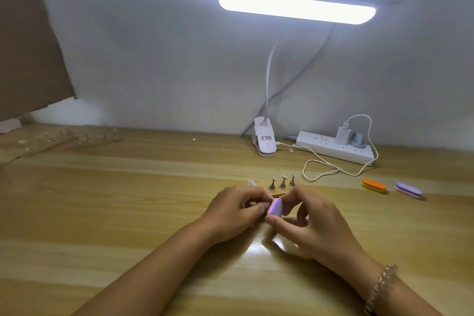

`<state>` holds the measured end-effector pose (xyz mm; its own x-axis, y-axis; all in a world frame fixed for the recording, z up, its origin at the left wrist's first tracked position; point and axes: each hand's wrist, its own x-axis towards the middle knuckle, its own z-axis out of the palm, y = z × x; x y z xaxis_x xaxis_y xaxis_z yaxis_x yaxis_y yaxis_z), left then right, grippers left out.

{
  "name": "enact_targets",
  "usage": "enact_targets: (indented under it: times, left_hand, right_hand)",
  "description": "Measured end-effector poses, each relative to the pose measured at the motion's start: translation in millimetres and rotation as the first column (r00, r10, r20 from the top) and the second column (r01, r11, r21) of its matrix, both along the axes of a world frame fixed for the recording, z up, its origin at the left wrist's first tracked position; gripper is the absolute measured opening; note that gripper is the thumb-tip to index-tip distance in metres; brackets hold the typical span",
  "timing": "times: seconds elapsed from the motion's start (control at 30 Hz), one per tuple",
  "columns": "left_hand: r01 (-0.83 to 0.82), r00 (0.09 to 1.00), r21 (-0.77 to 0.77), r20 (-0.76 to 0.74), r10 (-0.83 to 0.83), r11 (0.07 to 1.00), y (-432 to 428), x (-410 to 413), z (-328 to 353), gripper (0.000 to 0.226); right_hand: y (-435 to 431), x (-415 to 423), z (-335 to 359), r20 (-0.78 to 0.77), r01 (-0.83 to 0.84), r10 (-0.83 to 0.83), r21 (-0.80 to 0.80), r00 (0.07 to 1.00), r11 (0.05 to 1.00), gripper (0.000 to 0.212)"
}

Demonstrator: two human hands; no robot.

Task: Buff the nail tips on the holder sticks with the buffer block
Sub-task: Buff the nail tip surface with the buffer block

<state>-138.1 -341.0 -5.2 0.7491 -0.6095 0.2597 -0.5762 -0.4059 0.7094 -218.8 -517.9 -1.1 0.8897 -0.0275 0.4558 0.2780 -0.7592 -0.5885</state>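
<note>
On the wooden counter, the right hand pinches a pink-and-purple buffer block just before three holder sticks, while the left hand curls its fingers against the block's left edge, whatever they hold hidden.

Wooden table, lamp clip and power strip at rear, holder sticks at centre, orange buffer and purple buffer at right

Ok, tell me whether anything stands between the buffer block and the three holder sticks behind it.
Nothing visible does. The buffer block, pinched by the right hand, sits just in front of the holder sticks, with the left hand beside it.
</note>
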Motion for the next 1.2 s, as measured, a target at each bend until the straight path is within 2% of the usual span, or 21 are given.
enact_targets:
  times: [0.13, 0.23, 0.37, 0.5, 0.57, 0.63, 0.7, 0.8, 1.0, 1.13, 1.2]
  left_hand:
    - [-0.013, 1.0, 0.0, -0.021, 0.013, 1.0, -0.8, 0.4, -1.1, 0.019]
    - [0.008, 1.0, 0.003, -0.006, -0.008, 1.0, 0.4, 0.3, -1.5, 0.021]
    - [-0.004, 0.999, 0.002, -0.033, 0.004, 1.0, -1.2, 0.1, -1.0, 0.018]
    - [-0.025, 1.0, 0.007, -0.013, 0.025, 1.0, -0.1, -1.8, 0.2, 0.019]
    - [-0.065, 0.998, 0.014, 0.016, 0.064, 0.998, 0.3, -0.6, 0.0, 0.016]
    - [-0.114, 0.991, 0.046, 0.074, 0.111, 0.992, 0.1, -0.4, -0.4, 0.013]
    - [-0.14, 0.984, 0.068, 0.118, 0.132, 0.988, 0.5, -2.1, 0.2, 0.012]
    - [-0.122, 0.987, 0.046, 0.115, 0.116, 0.992, 1.6, -2.5, 1.4, 0.014]
    - [-0.068, 0.989, -0.015, 0.128, 0.069, 0.998, 3.3, -1.4, -1.1, 0.015]
    - [-0.028, 0.991, -0.003, 0.133, 0.028, 1.0, 0.2, -1.7, -2.7, 0.014]
    - [-0.01, 0.993, -0.001, 0.116, 0.01, 1.0, 0.2, -2.9, -1.9, 0.018]
  right_hand:
    - [-4.6, 6.2, 0.5, 0.023, 0.096, -0.097, 0.04, 0.995, 0.995, 0.028]
    - [-0.8, 0.9, -1.0, 0.038, 0.019, -0.017, -0.062, 0.999, 0.998, 0.031]
    - [-3.4, 5.1, 2.6, 0.025, 0.066, -0.067, 0.059, 0.997, 0.996, 0.026]
    - [1.5, -0.3, 0.8, 0.034, 0.0, 0.001, -0.023, 0.999, 1.0, 0.029]
    - [-0.1, 0.1, 2.1, 0.047, 0.016, -0.019, 0.064, 0.999, 0.998, 0.027]
    - [-6.7, 3.9, 3.3, 0.072, 0.097, -0.11, 0.165, 0.991, 0.982, 0.026]
    - [-10.2, 4.7, 2.5, 0.062, 0.123, -0.138, 0.199, 0.988, 0.972, 0.025]
    - [-8.4, 2.0, -0.7, 0.047, 0.083, -0.091, 0.138, 0.995, 0.987, 0.027]
    - [2.8, -2.9, 0.0, 0.062, 0.019, -0.011, -0.12, 0.998, 0.993, 0.031]
    - [-0.1, 1.2, 0.9, 0.082, 0.103, -0.096, -0.087, 0.992, 0.991, 0.028]
    - [1.6, -1.4, -1.0, 0.101, 0.091, -0.075, -0.167, 0.992, 0.982, 0.03]
